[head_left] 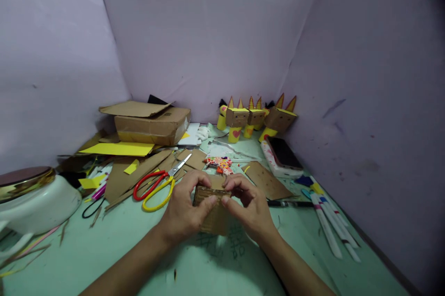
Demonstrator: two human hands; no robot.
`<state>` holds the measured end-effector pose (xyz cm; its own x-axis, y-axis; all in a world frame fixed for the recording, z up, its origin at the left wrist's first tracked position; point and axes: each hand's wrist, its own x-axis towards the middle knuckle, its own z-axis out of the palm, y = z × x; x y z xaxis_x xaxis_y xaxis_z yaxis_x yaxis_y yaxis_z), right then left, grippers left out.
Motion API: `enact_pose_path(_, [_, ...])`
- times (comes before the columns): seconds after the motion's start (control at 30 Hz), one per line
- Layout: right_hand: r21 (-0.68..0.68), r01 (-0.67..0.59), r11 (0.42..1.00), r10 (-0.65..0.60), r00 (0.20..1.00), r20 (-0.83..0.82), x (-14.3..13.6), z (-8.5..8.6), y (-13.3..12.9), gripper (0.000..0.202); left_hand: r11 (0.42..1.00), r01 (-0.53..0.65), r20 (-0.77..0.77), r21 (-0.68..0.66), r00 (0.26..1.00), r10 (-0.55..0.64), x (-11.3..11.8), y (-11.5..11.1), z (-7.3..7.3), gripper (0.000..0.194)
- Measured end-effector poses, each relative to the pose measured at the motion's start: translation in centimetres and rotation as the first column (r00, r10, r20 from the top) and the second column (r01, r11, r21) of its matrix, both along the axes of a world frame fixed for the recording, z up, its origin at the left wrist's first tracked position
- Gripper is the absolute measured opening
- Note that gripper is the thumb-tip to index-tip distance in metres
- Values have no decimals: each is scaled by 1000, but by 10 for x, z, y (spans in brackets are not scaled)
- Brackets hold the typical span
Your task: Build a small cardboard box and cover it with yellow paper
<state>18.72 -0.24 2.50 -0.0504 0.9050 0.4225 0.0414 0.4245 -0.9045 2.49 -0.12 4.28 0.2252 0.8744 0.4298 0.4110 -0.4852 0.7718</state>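
A small brown cardboard box (216, 222) is held between my two hands just above the green table. My left hand (186, 203) grips its left side, thumb on the near face and fingers over the top edge. On the right, my right hand (248, 203) pinches the top right edge between thumb and fingers. The box's far side is hidden. Left of my left hand lie scissors (170, 179) with one red and one yellow handle, blades spread. Behind the box is a hot glue gun-like object with a colourful pattern (220, 164), partly covered by my hands.
Cardboard figures (237, 118) on yellow tubes stand at the back. A large cardboard box (153, 126), yellow paper (118, 149) and cardboard scraps lie left. Markers (327, 226) and a phone (285, 152) are right. A white pot-like vessel (41, 205) stands at far left.
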Motion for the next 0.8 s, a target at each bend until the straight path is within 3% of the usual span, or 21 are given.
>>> enact_pose_path(0.1, [22, 9, 1000, -10, 1000, 29, 1, -1, 0, 6, 997, 64, 78, -52, 995, -60, -4, 3, 0, 18])
enact_pose_path(0.17, [58, 23, 998, -25, 999, 48, 2, -2, -1, 6, 982, 136, 263, -128, 960, -99, -11, 10, -2, 26])
enact_pose_path(0.23, [101, 39, 994, -46, 997, 66, 4, -4, -2, 7, 942, 123, 447, -312, 894, 32, -18, 18, -5, 39])
enact_pose_path(0.3, [143, 37, 989, -51, 995, 90, 6, -6, -4, 7, 807, 68, 414, -587, 882, 227, -25, 25, -9, 52])
enact_pose_path(0.33, [162, 29, 986, -46, 993, 107, 7, -6, -5, 8, 713, 52, 325, -699, 912, 252, -27, 27, -11, 57])
enact_pose_path(0.4, [186, 1, 983, -28, 989, 144, 9, -7, -7, 10, 564, 72, 182, -823, 973, 142, -29, 27, -14, 68])
enact_pose_path(0.47, [181, -37, 983, 3, 983, 181, 11, -6, -9, 13, 503, 133, 169, -854, 985, 28, -26, 22, -15, 75])
enact_pose_path(0.57, [146, -159, 977, 121, 963, 241, 14, -4, -9, 20, 513, 182, 225, -839, 974, 22, -20, 16, -15, 78])
enact_pose_path(0.67, [110, -241, 964, 207, 945, 253, 18, -4, -6, 24, 567, 133, 200, -813, 978, 58, -18, 15, -14, 76])
enact_pose_path(0.73, [87, -198, 976, 177, 962, 207, 19, -7, -3, 21, 698, 82, 188, -711, 979, 77, -20, 14, -13, 72])
enact_pose_path(0.8, [33, -157, 987, 152, 980, 125, 18, -11, 0, 20, 852, 97, 209, -514, 978, 15, -23, 12, -11, 66])
